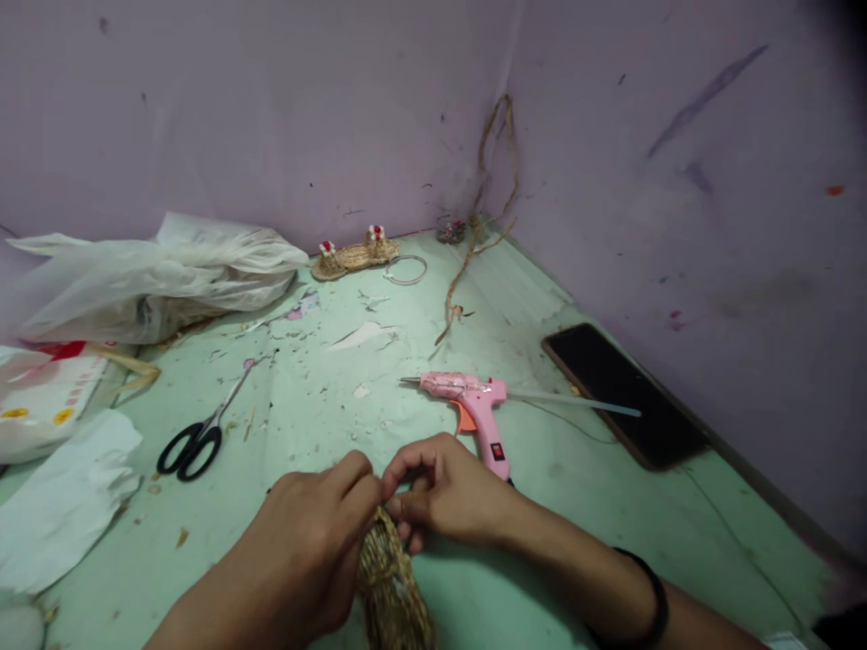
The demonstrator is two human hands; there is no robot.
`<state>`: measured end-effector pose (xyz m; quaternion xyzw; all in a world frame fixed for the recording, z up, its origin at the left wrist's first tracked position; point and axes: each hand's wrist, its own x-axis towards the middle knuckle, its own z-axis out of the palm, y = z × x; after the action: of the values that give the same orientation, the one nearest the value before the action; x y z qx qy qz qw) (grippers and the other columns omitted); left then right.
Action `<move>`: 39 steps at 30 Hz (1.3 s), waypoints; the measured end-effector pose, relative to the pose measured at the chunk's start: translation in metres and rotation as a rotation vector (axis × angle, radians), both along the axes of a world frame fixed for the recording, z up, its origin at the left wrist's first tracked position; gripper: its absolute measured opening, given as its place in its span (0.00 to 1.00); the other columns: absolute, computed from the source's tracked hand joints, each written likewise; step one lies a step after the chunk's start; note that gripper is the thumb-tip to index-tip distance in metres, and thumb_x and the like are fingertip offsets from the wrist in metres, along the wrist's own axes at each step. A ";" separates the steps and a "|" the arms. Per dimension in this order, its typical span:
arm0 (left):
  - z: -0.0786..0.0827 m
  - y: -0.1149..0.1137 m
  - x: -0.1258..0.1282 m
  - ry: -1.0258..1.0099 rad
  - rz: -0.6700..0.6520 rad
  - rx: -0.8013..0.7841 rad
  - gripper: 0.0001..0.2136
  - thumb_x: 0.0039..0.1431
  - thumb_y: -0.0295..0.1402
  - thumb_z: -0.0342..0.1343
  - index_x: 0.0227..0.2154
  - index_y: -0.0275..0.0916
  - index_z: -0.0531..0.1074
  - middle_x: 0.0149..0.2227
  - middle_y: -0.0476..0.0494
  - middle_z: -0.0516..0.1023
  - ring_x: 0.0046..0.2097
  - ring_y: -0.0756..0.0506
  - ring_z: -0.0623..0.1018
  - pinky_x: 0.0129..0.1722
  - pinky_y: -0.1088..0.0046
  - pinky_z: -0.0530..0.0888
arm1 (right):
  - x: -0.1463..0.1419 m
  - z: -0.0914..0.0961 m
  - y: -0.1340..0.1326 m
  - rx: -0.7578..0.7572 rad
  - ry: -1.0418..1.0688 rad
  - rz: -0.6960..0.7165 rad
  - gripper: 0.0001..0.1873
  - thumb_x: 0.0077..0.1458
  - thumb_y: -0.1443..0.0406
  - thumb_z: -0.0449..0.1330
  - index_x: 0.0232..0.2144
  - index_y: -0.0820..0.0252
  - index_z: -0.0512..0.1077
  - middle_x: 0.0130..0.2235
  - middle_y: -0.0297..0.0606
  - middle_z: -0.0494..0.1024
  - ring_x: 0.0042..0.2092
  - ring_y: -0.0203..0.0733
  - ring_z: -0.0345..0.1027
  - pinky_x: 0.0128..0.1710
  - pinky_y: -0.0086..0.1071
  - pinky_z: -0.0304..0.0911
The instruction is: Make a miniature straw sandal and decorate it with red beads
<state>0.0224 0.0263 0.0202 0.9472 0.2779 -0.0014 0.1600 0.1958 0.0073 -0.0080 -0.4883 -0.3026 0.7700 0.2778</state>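
Braid of flat golden straw (396,591) runs lengthwise away from the body, far end between the hands: left hand (315,533) closed on its edge, right hand (451,492) at the tip, pinching or not I cannot tell. Beyond, pale-green tabletop (304,438) stretches between black-handled steel scissors (203,433) and pink plastic glue gun (474,390).

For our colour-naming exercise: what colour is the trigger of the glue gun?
The trigger is orange; it shows best in the head view.
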 end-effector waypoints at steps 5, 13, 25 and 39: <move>0.005 0.000 -0.002 0.077 -0.056 -0.088 0.08 0.55 0.22 0.42 0.31 0.40 0.63 0.32 0.44 0.67 0.29 0.46 0.68 0.26 0.70 0.63 | 0.001 0.002 -0.002 0.035 0.033 0.055 0.10 0.41 0.80 0.56 0.17 0.64 0.68 0.12 0.24 0.67 0.15 0.26 0.62 0.17 0.19 0.61; -0.002 0.001 -0.001 0.084 -0.057 -0.109 0.09 0.58 0.23 0.40 0.32 0.39 0.64 0.33 0.43 0.67 0.31 0.45 0.70 0.27 0.69 0.65 | 0.008 -0.006 -0.008 0.476 -0.231 0.173 0.07 0.41 0.77 0.56 0.21 0.65 0.72 0.18 0.28 0.68 0.20 0.28 0.61 0.18 0.19 0.55; 0.012 0.003 0.007 0.029 0.150 -0.374 0.06 0.57 0.25 0.44 0.30 0.40 0.64 0.35 0.47 0.68 0.35 0.47 0.70 0.34 0.72 0.67 | 0.003 -0.012 -0.008 0.620 -0.378 0.144 0.08 0.38 0.76 0.54 0.20 0.64 0.70 0.18 0.28 0.65 0.20 0.27 0.56 0.18 0.20 0.52; 0.009 0.005 0.005 0.011 0.152 -0.345 0.05 0.56 0.25 0.44 0.29 0.40 0.62 0.33 0.47 0.67 0.32 0.48 0.68 0.31 0.72 0.64 | 0.012 -0.005 -0.004 0.624 -0.514 0.219 0.17 0.42 0.80 0.51 0.27 0.63 0.76 0.20 0.30 0.70 0.21 0.30 0.63 0.20 0.21 0.56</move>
<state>0.0269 0.0314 0.0287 0.8819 0.3453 -0.0424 0.3181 0.2081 0.0034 -0.0126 -0.5220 -0.6310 0.5194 0.2440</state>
